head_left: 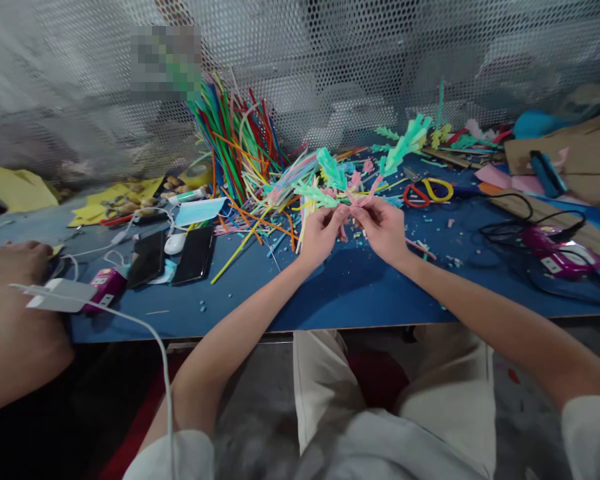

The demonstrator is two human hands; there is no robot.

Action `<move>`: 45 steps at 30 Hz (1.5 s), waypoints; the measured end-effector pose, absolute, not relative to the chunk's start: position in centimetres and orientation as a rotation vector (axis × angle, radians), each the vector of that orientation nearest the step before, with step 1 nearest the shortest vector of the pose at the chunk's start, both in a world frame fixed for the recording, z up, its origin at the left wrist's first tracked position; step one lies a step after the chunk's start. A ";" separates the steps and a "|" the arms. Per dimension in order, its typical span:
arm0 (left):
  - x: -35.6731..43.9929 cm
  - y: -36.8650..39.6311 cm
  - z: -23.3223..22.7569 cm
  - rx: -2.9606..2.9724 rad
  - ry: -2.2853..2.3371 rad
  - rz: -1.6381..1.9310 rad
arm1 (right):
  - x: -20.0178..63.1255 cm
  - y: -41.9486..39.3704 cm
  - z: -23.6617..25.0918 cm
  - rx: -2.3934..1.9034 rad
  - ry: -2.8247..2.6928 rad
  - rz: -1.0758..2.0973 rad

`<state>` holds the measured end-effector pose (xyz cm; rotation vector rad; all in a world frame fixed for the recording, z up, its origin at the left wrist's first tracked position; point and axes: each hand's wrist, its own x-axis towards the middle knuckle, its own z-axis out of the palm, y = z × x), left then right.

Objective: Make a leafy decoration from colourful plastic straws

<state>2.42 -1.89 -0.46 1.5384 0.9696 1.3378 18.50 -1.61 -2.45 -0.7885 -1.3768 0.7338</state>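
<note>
Forearms converge from near edge over blue counter point(340, 293). Left hand point(321, 235) and right hand point(384, 230) close together, pinched on pink straw piece point(353, 212); long axis left-right, spanning both. Straw pile point(240, 143) far left; scissors point(429, 191) far right.

You hold a pale pink fringed straw piece point(353, 212) over the deep blue table point(340, 287). Just beyond it on the table lie mint-green fringed straws point(330, 175), and farther back a bundle of red, green, yellow and orange straws point(240, 140). Right of the pink piece sit scissors point(427, 191) with one red and one yellow handle. Left of it lie two black phones point(173, 257) and a light blue face mask point(197, 211).
</note>
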 end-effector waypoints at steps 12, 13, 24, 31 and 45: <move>2.7 -2.2 -0.4 1.531 0.944 1.294 | 18.2 -1.9 -2.4 -0.852 -1.388 0.651; 2.6 -2.3 -0.2 1.537 0.936 1.295 | 18.2 -1.8 -2.4 -0.855 -1.381 0.664; 2.5 -1.3 -0.8 1.323 0.886 1.256 | 19.0 -1.7 -1.8 -0.929 -1.380 0.698; 1.9 -2.1 -0.9 1.848 1.003 1.165 | 19.7 -0.6 -2.4 -0.962 -1.325 0.736; -2.0 0.0 3.3 2.415 1.213 1.340 | 19.2 -1.2 -2.4 -0.958 -1.494 0.775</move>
